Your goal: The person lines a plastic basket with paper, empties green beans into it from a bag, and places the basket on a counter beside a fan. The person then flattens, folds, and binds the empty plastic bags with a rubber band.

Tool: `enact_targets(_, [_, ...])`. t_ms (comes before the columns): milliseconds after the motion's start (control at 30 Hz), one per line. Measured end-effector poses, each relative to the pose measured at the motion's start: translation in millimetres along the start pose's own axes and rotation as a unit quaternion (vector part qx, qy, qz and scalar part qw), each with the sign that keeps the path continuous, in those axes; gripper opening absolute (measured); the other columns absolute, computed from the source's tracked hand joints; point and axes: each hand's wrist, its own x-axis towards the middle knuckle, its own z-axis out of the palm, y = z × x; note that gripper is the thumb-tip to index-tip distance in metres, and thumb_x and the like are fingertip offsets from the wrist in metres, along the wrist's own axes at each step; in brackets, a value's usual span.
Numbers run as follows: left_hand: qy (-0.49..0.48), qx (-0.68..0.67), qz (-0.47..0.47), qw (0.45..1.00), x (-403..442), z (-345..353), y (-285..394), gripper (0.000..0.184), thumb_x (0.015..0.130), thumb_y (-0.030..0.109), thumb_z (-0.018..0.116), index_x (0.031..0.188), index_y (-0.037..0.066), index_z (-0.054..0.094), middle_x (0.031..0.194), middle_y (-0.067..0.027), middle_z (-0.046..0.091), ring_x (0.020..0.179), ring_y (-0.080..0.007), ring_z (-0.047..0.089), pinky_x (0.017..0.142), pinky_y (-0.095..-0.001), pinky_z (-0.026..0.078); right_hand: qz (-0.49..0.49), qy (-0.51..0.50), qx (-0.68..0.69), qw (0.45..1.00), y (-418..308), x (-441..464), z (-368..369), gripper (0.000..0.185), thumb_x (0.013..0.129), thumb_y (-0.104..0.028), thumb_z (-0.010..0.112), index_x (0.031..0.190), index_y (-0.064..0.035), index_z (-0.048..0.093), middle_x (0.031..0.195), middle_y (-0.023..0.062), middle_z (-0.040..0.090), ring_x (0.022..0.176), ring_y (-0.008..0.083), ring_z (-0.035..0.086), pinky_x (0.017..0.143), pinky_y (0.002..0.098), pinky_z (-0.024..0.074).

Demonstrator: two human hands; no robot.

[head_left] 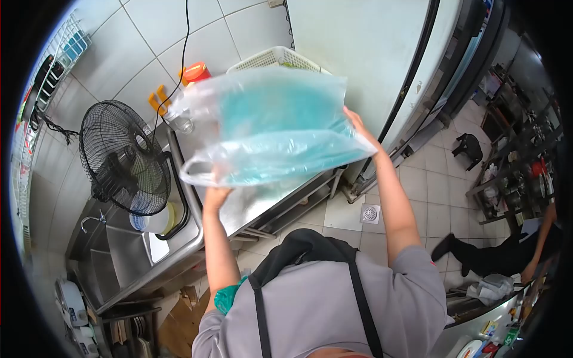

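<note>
A large translucent plastic bag (286,158) with something teal inside is held up over the steel counter (242,206); it is partly blurred. My left hand (216,190) grips the bag near its looped handle at the lower left, fingers closed and partly covered by the plastic. At the bag's right edge, my right hand (361,131) is closed on the plastic, with some fingers behind it. What the teal content is cannot be made out.
A black fan (125,158) stands left, above a steel sink (128,256). Behind the bag are a white basket (274,56) and a red-lidded container (197,72). A pale door or cabinet (358,53) rises right. Another person's dark-clothed leg (477,255) shows at far right, near shelves (519,173).
</note>
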Motion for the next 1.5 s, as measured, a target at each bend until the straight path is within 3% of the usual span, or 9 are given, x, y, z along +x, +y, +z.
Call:
enact_targets(300, [-0.032, 0.167, 0.016, 0.985, -42.6, 11.9, -54.5, 0.045, 0.071, 0.009, 0.063, 0.114, 0.001, 0.051, 0.113, -0.0150, 0.054, 0.105, -0.0257, 0.050, 0.090, -0.0341, 0.038, 0.008, -0.122, -0.295, 0.947, 30.3, -42.9, 32.6, 0.051, 0.083, -0.018, 0.043, 0.132, -0.0236, 0.034, 0.137, 0.0085, 0.032, 0.130, 0.0271, 0.025, 0.104, 0.0418, 0.0201])
enact_targets(500, [0.067, -0.022, -0.122, 0.990, -54.8, 17.2, -35.1, 0.033, 0.071, 0.005, 0.056, 0.105, 0.003, 0.056, 0.097, -0.0153, 0.058, 0.097, -0.0334, 0.051, 0.087, -0.0376, 0.038, -0.068, -0.102, -0.294, 0.948, 12.6, -54.9, 34.2, 0.049, 0.080, -0.017, 0.050, 0.127, -0.0293, 0.043, 0.131, 0.0133, 0.037, 0.125, 0.0298, 0.030, 0.102, 0.0397, 0.0236])
enact_targets(600, [0.014, 0.054, -0.127, 0.990, -48.5, 11.4, -46.7, 0.041, 0.077, 0.011, 0.057, 0.115, -0.001, 0.049, 0.115, -0.0168, 0.052, 0.104, -0.0219, 0.050, 0.086, -0.0327, 0.039, -0.032, -0.047, -0.231, 0.971, -12.9, -62.6, 21.9, 0.046, 0.073, -0.014, 0.059, 0.117, -0.0289, 0.054, 0.126, 0.0146, 0.040, 0.119, 0.0308, 0.036, 0.100, 0.0371, 0.0272])
enact_targets(767, [-0.101, 0.172, -0.118, 0.973, -30.7, 32.2, -32.7, 0.046, 0.075, 0.018, 0.063, 0.111, -0.006, 0.049, 0.112, -0.0221, 0.050, 0.106, -0.0326, 0.047, 0.090, -0.0373, 0.037, 0.163, 0.155, 0.084, 0.971, -5.6, -91.9, -21.4, 0.037, 0.065, -0.009, 0.067, 0.100, -0.0203, 0.066, 0.121, 0.0108, 0.045, 0.116, 0.0287, 0.039, 0.098, 0.0355, 0.0295])
enact_targets(833, [-0.093, 0.215, -0.163, 0.958, -17.8, 36.2, 5.6, 0.054, 0.075, 0.020, 0.065, 0.115, -0.009, 0.044, 0.112, -0.0245, 0.049, 0.106, -0.0363, 0.046, 0.091, -0.0390, 0.037, 0.025, 0.178, -0.064, 0.982, -19.3, -123.5, -62.0, 0.037, 0.063, -0.007, 0.069, 0.098, -0.0183, 0.067, 0.120, 0.0109, 0.047, 0.118, 0.0288, 0.038, 0.098, 0.0357, 0.0292])
enact_targets(933, [0.025, 0.264, 0.083, 0.961, 15.5, 70.9, 107.7, 0.067, 0.071, 0.018, 0.068, 0.125, -0.004, 0.036, 0.120, -0.0215, 0.043, 0.111, -0.0340, 0.042, 0.091, -0.0401, 0.037, 0.014, 0.166, -0.254, 0.953, -86.8, -147.9, -96.7, 0.029, 0.058, -0.003, 0.068, 0.085, -0.0134, 0.068, 0.114, 0.0082, 0.054, 0.120, 0.0273, 0.039, 0.100, 0.0402, 0.0266])
enact_targets(1100, [-0.252, 0.021, 0.400, 0.881, -13.0, 204.9, 243.4, 0.107, 0.053, 0.045, 0.078, 0.135, 0.006, 0.022, 0.141, -0.0187, 0.018, 0.130, -0.0384, 0.014, 0.104, -0.0510, 0.008, 0.064, 0.151, -0.324, 0.932, -133.0, -189.5, -99.6, 0.018, 0.065, -0.005, 0.064, 0.082, -0.0101, 0.065, 0.108, 0.0053, 0.058, 0.112, 0.0235, 0.047, 0.102, 0.0452, 0.0223])
enact_targets(1267, [-0.273, -0.043, 0.490, 0.827, -10.8, 264.6, 288.9, 0.035, 0.049, 0.002, 0.063, 0.084, 0.010, 0.061, 0.079, -0.0021, 0.053, 0.084, -0.0182, 0.054, 0.104, -0.0500, 0.019, 0.126, 0.172, -0.354, 0.911, -188.5, -244.1, -130.1, 0.045, 0.060, -0.023, 0.072, 0.101, -0.0114, 0.060, 0.110, 0.0051, 0.056, 0.112, 0.0230, 0.048, 0.103, 0.0450, 0.0197])
enact_targets(1500, [-0.339, -0.228, 0.401, 0.820, -23.7, 301.9, 301.6, 0.011, 0.062, 0.001, 0.060, 0.071, 0.006, 0.060, 0.077, -0.0043, 0.060, 0.084, -0.0193, 0.058, 0.098, -0.0447, 0.032, 0.197, 0.290, -0.378, 0.857, -190.0, -353.3, -191.6, 0.067, 0.058, -0.029, 0.074, 0.120, -0.0168, 0.051, 0.125, 0.0050, 0.046, 0.125, 0.0241, 0.033, 0.103, 0.0460, 0.0177])
